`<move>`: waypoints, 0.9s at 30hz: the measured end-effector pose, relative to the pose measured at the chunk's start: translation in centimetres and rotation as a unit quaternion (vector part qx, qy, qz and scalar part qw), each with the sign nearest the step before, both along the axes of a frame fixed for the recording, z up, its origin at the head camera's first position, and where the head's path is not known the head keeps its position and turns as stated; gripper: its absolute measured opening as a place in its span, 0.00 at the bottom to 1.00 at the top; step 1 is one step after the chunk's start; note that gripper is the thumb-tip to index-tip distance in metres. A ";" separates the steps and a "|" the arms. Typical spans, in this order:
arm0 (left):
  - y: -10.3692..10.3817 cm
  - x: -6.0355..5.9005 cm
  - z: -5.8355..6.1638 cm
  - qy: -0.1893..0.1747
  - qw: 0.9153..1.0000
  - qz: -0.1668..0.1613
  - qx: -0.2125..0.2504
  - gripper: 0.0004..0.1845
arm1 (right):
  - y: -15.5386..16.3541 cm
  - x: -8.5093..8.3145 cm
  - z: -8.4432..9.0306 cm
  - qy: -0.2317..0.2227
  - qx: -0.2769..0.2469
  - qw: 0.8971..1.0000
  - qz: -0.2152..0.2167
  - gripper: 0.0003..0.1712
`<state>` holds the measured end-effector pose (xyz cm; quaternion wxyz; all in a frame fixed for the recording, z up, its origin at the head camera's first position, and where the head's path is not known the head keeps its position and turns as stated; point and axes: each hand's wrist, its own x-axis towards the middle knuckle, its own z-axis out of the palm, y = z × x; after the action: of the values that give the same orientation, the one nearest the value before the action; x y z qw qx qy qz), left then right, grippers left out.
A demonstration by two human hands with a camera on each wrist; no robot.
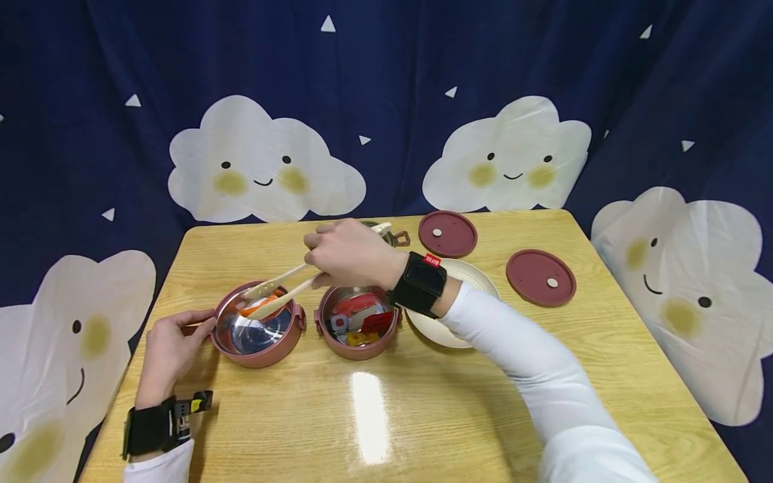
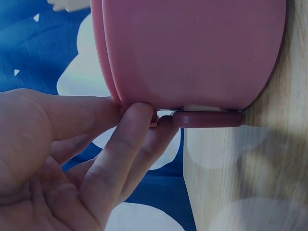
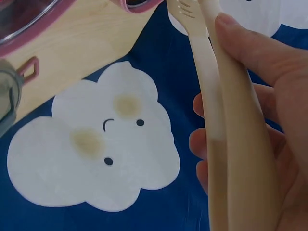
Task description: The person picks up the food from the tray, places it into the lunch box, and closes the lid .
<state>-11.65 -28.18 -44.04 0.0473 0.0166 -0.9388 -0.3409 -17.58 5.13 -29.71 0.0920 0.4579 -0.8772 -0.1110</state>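
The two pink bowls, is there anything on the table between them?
No. The head view shows bare wood between the left bowl and the right bowl; only their side clips face each other.

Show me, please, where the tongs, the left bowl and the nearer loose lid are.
tongs (image 1: 284, 290), head view, on the lower arm near its tip.
left bowl (image 1: 266, 352), head view, on its pink outer wall.
nearer loose lid (image 1: 531, 278), head view, on its flat top.

bright overhead light, glare streak on table (image 1: 370, 416), dim close-up wrist views, bowed edges
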 end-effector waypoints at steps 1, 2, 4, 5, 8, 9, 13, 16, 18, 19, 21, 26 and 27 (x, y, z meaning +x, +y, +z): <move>0.0 0.0 0.0 0.000 1.000 -0.001 0.000 0.14 | 0.4 0.0 0.1 -0.002 -0.005 1.000 0.001 0.19; 0.0 0.0 0.0 0.001 1.000 -0.001 0.000 0.14 | 0.9 0.1 0.1 -0.002 -0.011 1.000 0.003 0.19; 0.0 -0.1 0.0 0.002 1.000 -0.003 0.001 0.13 | 2.0 0.0 0.0 -0.003 -0.024 1.000 0.008 0.20; 0.0 -0.1 0.0 0.004 1.000 -0.003 0.002 0.13 | 2.5 0.0 -0.1 -0.001 -0.033 0.999 0.012 0.20; -0.1 -0.1 0.1 0.005 1.000 -0.002 0.002 0.13 | 4.4 0.0 -0.4 0.008 -0.055 0.998 0.020 0.18; -0.1 -0.1 0.1 0.005 1.000 -0.002 0.001 0.13 | 5.0 0.0 -0.4 0.012 -0.061 0.998 0.021 0.17; -0.1 -0.1 0.1 0.002 1.000 0.000 -0.001 0.13 | 7.4 0.2 -0.5 0.020 -0.082 0.996 0.011 0.16; -0.2 -0.1 0.1 0.000 1.000 0.001 -0.002 0.13 | 8.9 0.4 -0.6 0.020 -0.094 0.995 0.001 0.18; -0.2 -0.2 0.2 0.002 1.000 0.000 -0.003 0.14 | 10.0 0.6 -0.7 0.017 -0.098 0.995 -0.005 0.19; -0.2 -0.2 0.2 0.003 1.000 -0.001 -0.002 0.14 | 10.5 0.7 -0.7 0.015 -0.100 0.995 -0.008 0.20; -0.2 -0.2 0.2 0.006 1.000 -0.003 0.002 0.13 | 11.6 0.8 -0.8 0.014 -0.101 0.995 -0.016 0.21; -0.1 -0.3 0.2 0.005 1.000 -0.006 0.010 0.14 | 14.4 1.3 -0.5 0.007 -0.111 0.993 -0.030 0.23; -0.1 -0.3 0.2 0.004 1.000 -0.005 0.010 0.14 | 15.0 1.4 -0.4 0.003 -0.112 0.993 -0.032 0.23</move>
<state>-11.97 -28.30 -43.86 0.0494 0.0105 -0.9351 -0.3506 -16.20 20.11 -30.15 0.1421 0.4157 -0.8982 -0.0164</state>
